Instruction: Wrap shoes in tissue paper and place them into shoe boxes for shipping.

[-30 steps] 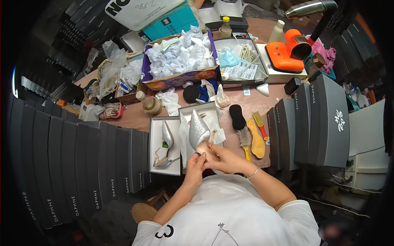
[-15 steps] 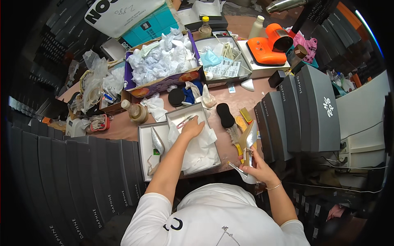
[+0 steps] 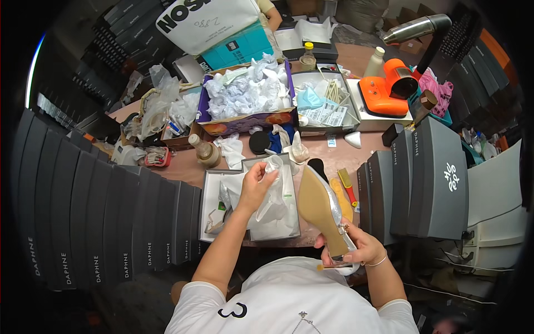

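My right hand [image 3: 362, 245] grips a silver shoe [image 3: 318, 207] at its heel end, with the tan sole turned up and the toe pointing away. A thin piece with a tan tip juts left below that hand; whether it is the heel, I cannot tell. My left hand [image 3: 256, 186] pinches white tissue paper [image 3: 272, 200], lifted above an open grey shoe box [image 3: 298, 227]. More white paper lies in this box. Partly covered by paper, another shoe [image 3: 214, 221] lies in the box's left part or lid.
Dark shoe boxes stand in rows at left [image 3: 111, 222] and right [image 3: 431, 178]. Behind are a carton of crumpled paper [image 3: 247, 92], a tray of sticks and packets [image 3: 328, 103] and an orange device [image 3: 384, 89]. Right of the shoe lies a red-and-yellow brush [image 3: 347, 186].
My left hand has come up out of the box with tissue paper in its fingers. The shoe in my right hand has turned sole up and moved left. The view has shifted.
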{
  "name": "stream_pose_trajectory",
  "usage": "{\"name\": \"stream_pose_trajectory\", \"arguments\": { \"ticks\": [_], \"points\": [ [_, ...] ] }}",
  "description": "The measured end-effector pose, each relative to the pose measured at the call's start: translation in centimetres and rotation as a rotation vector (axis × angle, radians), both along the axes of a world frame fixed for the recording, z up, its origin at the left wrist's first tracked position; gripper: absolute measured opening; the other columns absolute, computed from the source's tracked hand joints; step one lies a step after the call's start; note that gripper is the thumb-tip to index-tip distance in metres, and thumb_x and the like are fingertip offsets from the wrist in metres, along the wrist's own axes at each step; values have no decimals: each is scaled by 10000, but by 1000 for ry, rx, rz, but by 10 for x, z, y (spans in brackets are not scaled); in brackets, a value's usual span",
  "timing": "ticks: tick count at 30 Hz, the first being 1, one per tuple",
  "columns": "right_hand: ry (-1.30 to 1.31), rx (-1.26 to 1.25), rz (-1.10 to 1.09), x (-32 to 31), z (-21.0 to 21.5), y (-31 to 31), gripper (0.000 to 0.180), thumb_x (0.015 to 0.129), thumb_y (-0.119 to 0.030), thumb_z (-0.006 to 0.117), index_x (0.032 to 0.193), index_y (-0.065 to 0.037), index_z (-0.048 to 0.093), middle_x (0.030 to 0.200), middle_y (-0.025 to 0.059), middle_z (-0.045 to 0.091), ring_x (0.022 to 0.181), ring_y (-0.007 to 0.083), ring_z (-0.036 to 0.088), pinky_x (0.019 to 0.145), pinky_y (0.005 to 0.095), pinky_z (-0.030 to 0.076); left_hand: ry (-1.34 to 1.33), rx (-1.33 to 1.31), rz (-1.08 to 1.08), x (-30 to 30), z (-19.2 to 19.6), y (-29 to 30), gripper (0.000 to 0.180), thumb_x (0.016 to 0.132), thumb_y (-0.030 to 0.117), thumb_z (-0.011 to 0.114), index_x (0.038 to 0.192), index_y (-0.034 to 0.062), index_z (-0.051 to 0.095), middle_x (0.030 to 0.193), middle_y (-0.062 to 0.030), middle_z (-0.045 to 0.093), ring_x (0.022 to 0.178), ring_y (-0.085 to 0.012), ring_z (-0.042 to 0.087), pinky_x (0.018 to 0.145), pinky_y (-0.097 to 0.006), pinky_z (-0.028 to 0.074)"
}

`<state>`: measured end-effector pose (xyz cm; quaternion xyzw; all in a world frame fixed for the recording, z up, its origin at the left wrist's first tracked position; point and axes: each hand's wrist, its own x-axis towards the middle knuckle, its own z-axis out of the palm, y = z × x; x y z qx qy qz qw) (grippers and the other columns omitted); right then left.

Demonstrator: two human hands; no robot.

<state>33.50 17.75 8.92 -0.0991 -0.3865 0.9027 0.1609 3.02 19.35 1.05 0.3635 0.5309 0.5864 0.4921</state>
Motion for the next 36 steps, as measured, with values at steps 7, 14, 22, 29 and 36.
{"name": "stream_pose_trajectory", "arguments": {
  "ticks": [7, 14, 22, 29, 36],
  "points": [
    [-137, 167, 218, -21, 4, -20, 864, 806, -111, 635, 1474, -6, 97, 1197, 156, 515, 939, 196, 604, 844, 322, 476, -354, 8, 213, 23, 28, -44, 104, 868, 88, 540, 946, 48, 595, 796, 26, 576, 692, -39, 501, 636, -197, 415],
    [-349, 195, 179, -36, -2, -69, 775, 831, -160, 620, 1461, -24, 189, 1139, 120, 537, 901, 151, 593, 803, 286, 478, 130, 14, -34, 13, 19, -100, 116, 890, 146, 627, 916, 43, 579, 755, 38, 521, 650, -28, 437, 578, -195, 370],
    [-569, 172, -173, -83, -78, -119, 578, 933, -300, 487, 1395, -20, 283, 1133, 164, 579, 851, 174, 602, 756, 318, 512, 677, 322, -325, -27, 50, -155, 144, 776, 3, 688, 916, 15, 657, 796, -76, 589, 670, -143, 566, 592, -291, 446],
    [14, -486, -171, -81, -73, -167, 620, 873, -293, 528, 1391, -43, 295, 1159, 303, 535, 671, 241, 599, 568, 383, 543, 985, 290, -343, -23, 44, -177, 120, 809, 68, 635, 911, 26, 682, 811, -126, 586, 728, -291, 603, 663, -357, 479],
    [156, -294, -156, -83, -60, -171, 673, 839, -227, 572, 1406, -23, 273, 1193, 296, 509, 775, 274, 594, 620, 389, 544, 651, 345, -296, -3, 66, -199, 216, 789, 45, 643, 997, 41, 699, 769, -96, 589, 625, -204, 574, 575, -309, 467]
  ]
}}
